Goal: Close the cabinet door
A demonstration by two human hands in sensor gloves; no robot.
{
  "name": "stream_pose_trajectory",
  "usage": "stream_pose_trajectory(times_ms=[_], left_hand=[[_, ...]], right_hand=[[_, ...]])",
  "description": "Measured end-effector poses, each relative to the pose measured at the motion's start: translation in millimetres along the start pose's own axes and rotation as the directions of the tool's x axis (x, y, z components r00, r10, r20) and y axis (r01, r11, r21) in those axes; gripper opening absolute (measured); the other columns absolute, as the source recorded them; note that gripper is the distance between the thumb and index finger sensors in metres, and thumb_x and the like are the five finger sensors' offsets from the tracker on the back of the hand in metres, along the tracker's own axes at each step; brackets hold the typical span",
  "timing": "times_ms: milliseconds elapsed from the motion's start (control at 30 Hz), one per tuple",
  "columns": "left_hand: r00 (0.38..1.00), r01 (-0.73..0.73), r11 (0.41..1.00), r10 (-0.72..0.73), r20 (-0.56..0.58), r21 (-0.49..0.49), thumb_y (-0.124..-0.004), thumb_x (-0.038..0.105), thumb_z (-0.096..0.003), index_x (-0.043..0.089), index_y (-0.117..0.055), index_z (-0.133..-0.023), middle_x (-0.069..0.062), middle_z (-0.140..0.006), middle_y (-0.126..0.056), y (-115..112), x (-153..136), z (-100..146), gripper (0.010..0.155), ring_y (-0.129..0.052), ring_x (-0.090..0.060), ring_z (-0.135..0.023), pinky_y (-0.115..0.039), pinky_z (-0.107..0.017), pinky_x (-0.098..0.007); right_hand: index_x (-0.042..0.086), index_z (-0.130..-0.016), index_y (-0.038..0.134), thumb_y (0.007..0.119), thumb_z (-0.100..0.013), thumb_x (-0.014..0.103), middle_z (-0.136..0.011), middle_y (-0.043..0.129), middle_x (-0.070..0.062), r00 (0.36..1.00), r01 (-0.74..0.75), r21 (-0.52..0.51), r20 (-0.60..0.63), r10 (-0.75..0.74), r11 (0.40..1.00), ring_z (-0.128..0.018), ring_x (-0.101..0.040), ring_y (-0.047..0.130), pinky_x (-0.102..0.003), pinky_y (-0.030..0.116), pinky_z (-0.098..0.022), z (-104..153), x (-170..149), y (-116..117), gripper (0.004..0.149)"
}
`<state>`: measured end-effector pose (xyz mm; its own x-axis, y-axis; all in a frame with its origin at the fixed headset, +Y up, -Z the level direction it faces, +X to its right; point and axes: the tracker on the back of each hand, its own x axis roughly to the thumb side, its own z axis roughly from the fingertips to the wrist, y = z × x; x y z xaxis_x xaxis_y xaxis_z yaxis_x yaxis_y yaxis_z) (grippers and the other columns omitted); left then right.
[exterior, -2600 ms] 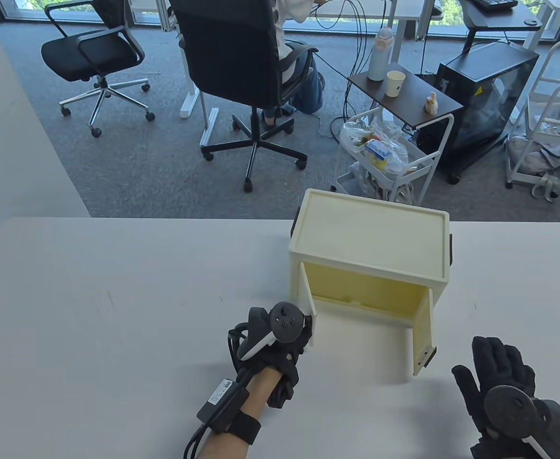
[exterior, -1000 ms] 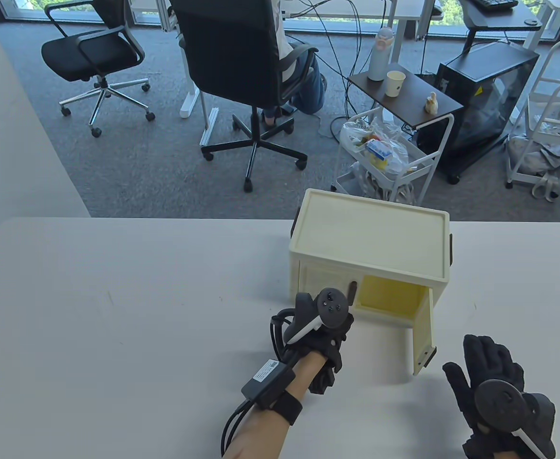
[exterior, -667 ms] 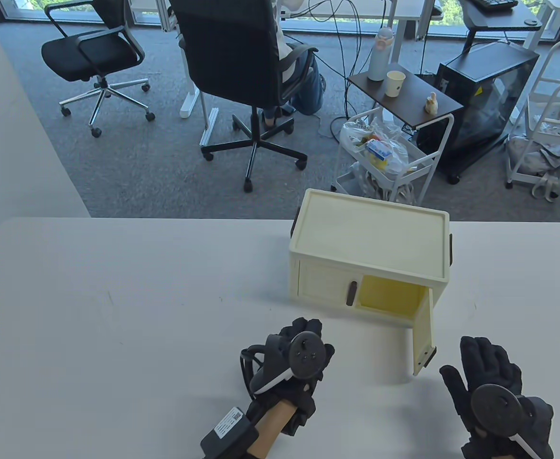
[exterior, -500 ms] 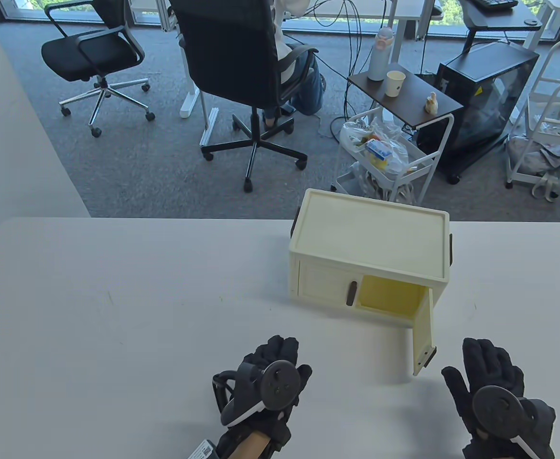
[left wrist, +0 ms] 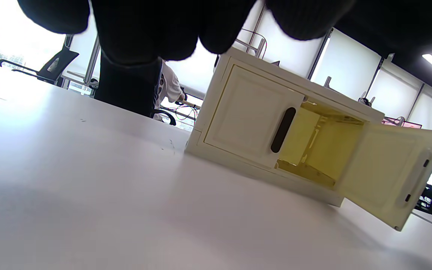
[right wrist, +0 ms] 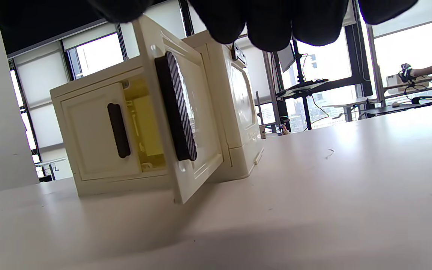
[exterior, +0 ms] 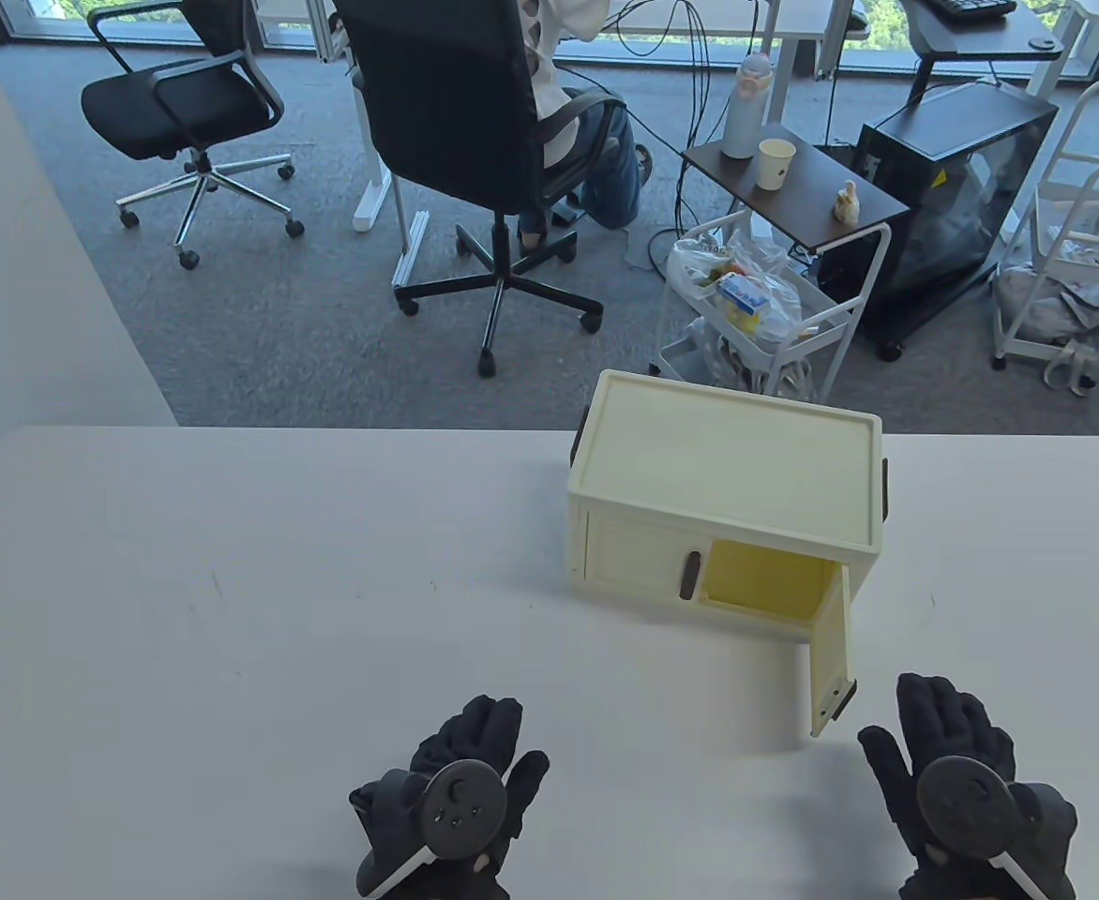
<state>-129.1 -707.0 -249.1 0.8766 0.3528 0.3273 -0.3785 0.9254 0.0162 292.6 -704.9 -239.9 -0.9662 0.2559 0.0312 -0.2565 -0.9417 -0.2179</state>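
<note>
A small cream cabinet (exterior: 732,469) stands on the white table (exterior: 231,609). Its left door (exterior: 629,553) is shut, with a dark handle (exterior: 690,574) at its inner edge. Its right door (exterior: 829,670) stands open toward me, showing the yellow inside (exterior: 760,581). My left hand (exterior: 456,797) lies flat on the table near the front edge, apart from the cabinet, holding nothing. My right hand (exterior: 967,787) rests open just right of the open door's free edge, not touching it. The shut door (left wrist: 249,112) and open door (left wrist: 388,172) show in the left wrist view; the open door's handle (right wrist: 176,107) fills the right wrist view.
The table's far edge (exterior: 324,428) runs behind the cabinet. Beyond it on the floor stand office chairs (exterior: 474,141), a white cart (exterior: 756,300) and a dark side table (exterior: 793,187). A grey wall (exterior: 15,281) rises at the left.
My left hand pushed the left door shut, let go, and drew back to the table's front edge. My right hand stayed about where it was. The right door stays open.
</note>
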Motion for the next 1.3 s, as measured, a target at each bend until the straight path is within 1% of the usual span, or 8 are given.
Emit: stream_pose_trajectory(times_ms=[100, 367, 433, 533, 567, 733, 1000, 1300], left_hand=[[1.0, 0.011, 1.0, -0.011, -0.013, -0.003, -0.065, 0.045, -0.0604, 0.003, -0.058, -0.11, -0.033, -0.108, -0.059, -0.1, -2.9, -0.8, 0.065, -0.074, -0.056, -0.095, -0.059, -0.064, -0.073], [0.998, 0.058, 0.998, -0.058, -0.037, -0.001, -0.065, 0.046, -0.0604, 0.002, -0.051, -0.113, -0.034, -0.112, -0.048, -0.3, -13.3, -3.6, 0.07, -0.058, -0.063, -0.1, -0.05, -0.065, -0.078], [0.997, 0.069, 0.998, -0.069, -0.035, -0.001, -0.065, 0.046, -0.0605, 0.002, -0.047, -0.114, -0.034, -0.113, -0.044, 0.1, -14.0, -4.3, 0.072, -0.052, -0.065, -0.102, -0.046, -0.065, -0.079], [0.996, 0.092, 0.994, -0.093, -0.001, -0.053, -0.063, 0.048, -0.061, 0.003, -0.039, -0.117, -0.037, -0.115, -0.03, -1.1, -13.1, -6.0, 0.076, -0.034, -0.07, -0.102, -0.035, -0.064, -0.082], [0.994, 0.108, 0.992, -0.108, -0.005, -0.058, -0.063, 0.049, -0.0611, 0.004, -0.037, -0.117, -0.036, -0.115, -0.028, -0.4, -12.5, -6.1, 0.076, -0.031, -0.07, -0.102, -0.033, -0.064, -0.083], [0.992, 0.124, 0.991, -0.123, 0.017, -0.049, -0.063, 0.049, -0.0612, 0.003, -0.037, -0.117, -0.037, -0.115, -0.027, 1.1, -10.1, -6.4, 0.077, -0.031, -0.071, -0.102, -0.033, -0.063, -0.083], [0.994, 0.107, 0.993, -0.106, 0.011, -0.048, -0.063, 0.049, -0.061, 0.003, -0.04, -0.117, -0.037, -0.115, -0.03, 0.5, -10.1, -6.1, 0.076, -0.034, -0.07, -0.102, -0.034, -0.064, -0.083], [0.999, 0.047, 0.998, -0.047, 0.003, -0.037, -0.063, 0.049, -0.0609, 0.002, -0.041, -0.116, -0.038, -0.114, -0.033, 2.0, -13.6, -5.7, 0.076, -0.037, -0.069, -0.102, -0.036, -0.064, -0.082]], right_hand=[[0.0, -0.11, 0.05, 0.057, -0.059, 0.049, -0.111, 0.053, -0.032, 1.0, 0.013, 0.002, 0.009, -0.013, 1.0, -0.097, -0.06, 0.056, -0.078, 0.05, -0.066, 0.8, 1.3, 1.7, 0.071], [0.002, -0.109, 0.053, 0.058, -0.059, 0.048, -0.11, 0.056, -0.029, 1.0, -0.021, 0.011, -0.004, 0.021, 1.0, -0.097, -0.058, 0.059, -0.077, 0.051, -0.066, -4.1, -3.4, 10.6, 0.068], [0.003, -0.108, 0.054, 0.059, -0.059, 0.048, -0.11, 0.058, -0.028, 1.0, -0.007, 0.019, -0.012, 0.008, 1.0, -0.097, -0.057, 0.06, -0.076, 0.052, -0.066, -6.8, -5.9, 13.4, 0.066], [0.004, -0.108, 0.055, 0.059, -0.059, 0.048, -0.109, 0.06, -0.027, 0.999, 0.027, 0.046, -0.022, -0.026, 0.999, -0.097, -0.056, 0.061, -0.077, 0.051, -0.067, -10.5, -8.4, 17.2, 0.066], [0.004, -0.108, 0.056, 0.059, -0.059, 0.048, -0.109, 0.06, -0.027, 0.999, 0.031, 0.053, -0.028, -0.03, 0.998, -0.097, -0.056, 0.061, -0.077, 0.051, -0.067, -12.3, -8.8, 17.9, 0.065], [0.005, -0.107, 0.056, 0.06, -0.059, 0.045, -0.108, 0.063, -0.026, 1.0, -0.008, 0.058, -0.022, 0.009, 0.998, -0.097, -0.055, 0.063, -0.076, 0.051, -0.067, -21.5, -4.8, 16.0, 0.063], [0.006, -0.104, 0.063, 0.064, -0.058, 0.043, -0.104, 0.07, -0.024, 0.999, -0.038, 0.082, -0.014, 0.039, 0.996, -0.095, -0.053, 0.069, -0.076, 0.053, -0.066, -39.0, 11.4, 13.4, 0.058], [0.007, -0.1, 0.069, 0.064, -0.058, 0.045, -0.101, 0.075, -0.023, 0.997, -0.074, 0.101, 0.01, 0.074, 0.992, -0.093, -0.051, 0.074, -0.077, 0.054, -0.066, -54.9, 41.4, 23.9, 0.057]])
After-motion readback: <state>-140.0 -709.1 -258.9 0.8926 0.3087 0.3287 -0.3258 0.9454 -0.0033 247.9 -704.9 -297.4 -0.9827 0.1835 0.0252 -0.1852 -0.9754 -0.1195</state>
